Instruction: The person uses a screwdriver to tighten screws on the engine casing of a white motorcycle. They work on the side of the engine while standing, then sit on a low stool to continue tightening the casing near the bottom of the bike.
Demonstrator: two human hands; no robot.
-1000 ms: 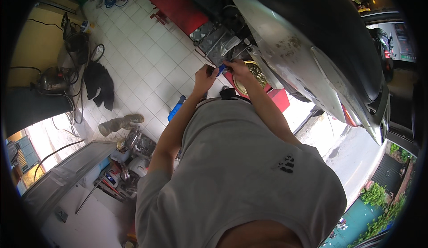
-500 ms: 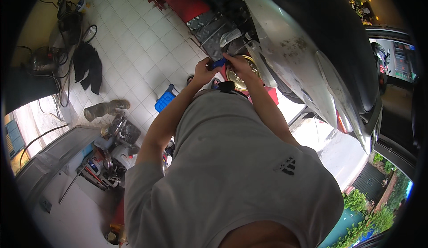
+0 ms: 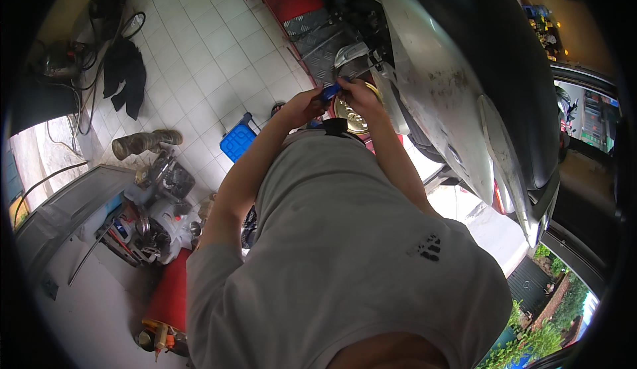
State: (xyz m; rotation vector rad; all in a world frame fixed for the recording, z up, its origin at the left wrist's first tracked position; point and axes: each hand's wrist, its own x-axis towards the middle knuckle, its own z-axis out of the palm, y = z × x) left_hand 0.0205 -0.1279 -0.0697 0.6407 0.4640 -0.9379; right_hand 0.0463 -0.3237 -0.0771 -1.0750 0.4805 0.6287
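A small blue object [image 3: 330, 92] is held between my two hands in front of my waist; its exact kind cannot be made out. My left hand [image 3: 303, 108] is closed around its left end, fingers curled. At its other end my right hand [image 3: 360, 97] pinches it with thumb and fingers. Just below and behind my right hand is a round gold-coloured tray [image 3: 359, 129] with small shiny pieces in it, partly covered by the hand and forearm. Close by on the right stands a scooter with a scuffed white body panel [image 3: 431, 83] and a dark seat [image 3: 517, 103].
A red stand with a metal tread plate [image 3: 317, 32] is beyond my hands. On the tiled floor [image 3: 212, 50] are a blue plastic stool [image 3: 239, 141], a dark cloth [image 3: 124, 77] and a rolled brownish object [image 3: 146, 143]. Tools and parts [image 3: 149, 229] crowd the lower left.
The view has shifted slightly, so the scooter sits farther right and the stool farther left. Both hands keep hold of the blue object, which is tilted a little differently.
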